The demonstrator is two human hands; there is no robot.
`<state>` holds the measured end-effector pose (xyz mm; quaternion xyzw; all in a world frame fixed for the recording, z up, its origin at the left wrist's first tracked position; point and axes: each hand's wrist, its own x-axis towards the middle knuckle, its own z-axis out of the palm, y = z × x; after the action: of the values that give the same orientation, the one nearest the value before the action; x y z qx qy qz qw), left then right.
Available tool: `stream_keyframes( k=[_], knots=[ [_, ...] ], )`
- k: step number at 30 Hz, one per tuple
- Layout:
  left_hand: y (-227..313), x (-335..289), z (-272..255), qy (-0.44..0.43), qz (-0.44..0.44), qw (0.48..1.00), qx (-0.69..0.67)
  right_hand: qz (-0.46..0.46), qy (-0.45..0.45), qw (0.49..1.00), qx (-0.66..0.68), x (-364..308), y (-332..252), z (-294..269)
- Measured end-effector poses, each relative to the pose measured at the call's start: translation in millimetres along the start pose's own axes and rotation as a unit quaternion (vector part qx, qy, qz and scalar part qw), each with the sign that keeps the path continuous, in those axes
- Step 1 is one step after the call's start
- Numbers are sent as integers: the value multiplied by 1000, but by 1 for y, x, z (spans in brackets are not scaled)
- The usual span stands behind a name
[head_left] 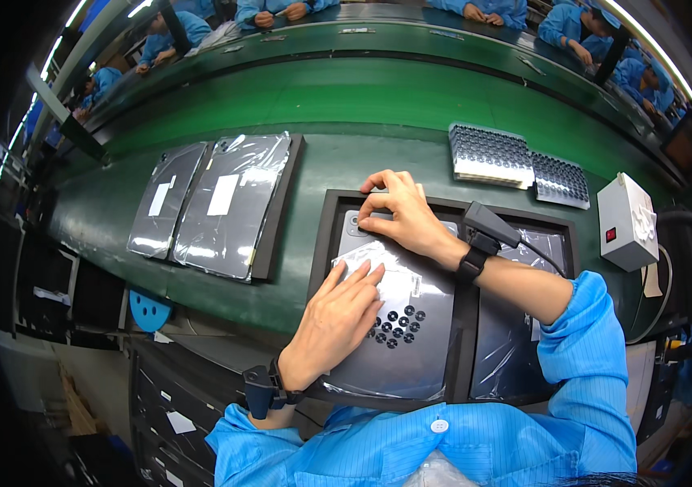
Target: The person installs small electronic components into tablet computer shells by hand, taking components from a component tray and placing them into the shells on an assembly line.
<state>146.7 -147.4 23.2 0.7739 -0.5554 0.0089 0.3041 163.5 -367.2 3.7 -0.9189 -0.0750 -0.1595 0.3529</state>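
A grey tablet [423, 369] lies back side up in a black tray [463, 325], partly covered by clear film. My left hand [338, 321] rests on its lower left part, fingers stretched out over the film and a white label [398, 288]. At the tablet's upper left corner is the camera bump [354, 221]. My right hand [403, 213] is beside it, thumb and fingers curled together in a pinch; whatever may be between the fingertips is too small to make out. A cluster of small black round pieces [394, 327] sits on the tablet's middle, right of my left hand.
Another film-wrapped tablet [504, 357] fills the tray's right side. Two wrapped tablets [228, 211] lie at left on the green bench [346, 154]. Stacked sheets of black round pieces [492, 154] and a white box with a red switch [626, 223] stand at right. Co-workers sit beyond the green belt [321, 89].
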Motion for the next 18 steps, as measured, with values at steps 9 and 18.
stream_keyframes(
  k=[9,18],
  knots=[
    [0,0,0,0,-3,1000,-8,-11,7,1000,-23,-1,-2,2],
    [-1,0,1,3,-1,1000,-7,-87,46,988,-119,-18,-17,-1]
  ],
)
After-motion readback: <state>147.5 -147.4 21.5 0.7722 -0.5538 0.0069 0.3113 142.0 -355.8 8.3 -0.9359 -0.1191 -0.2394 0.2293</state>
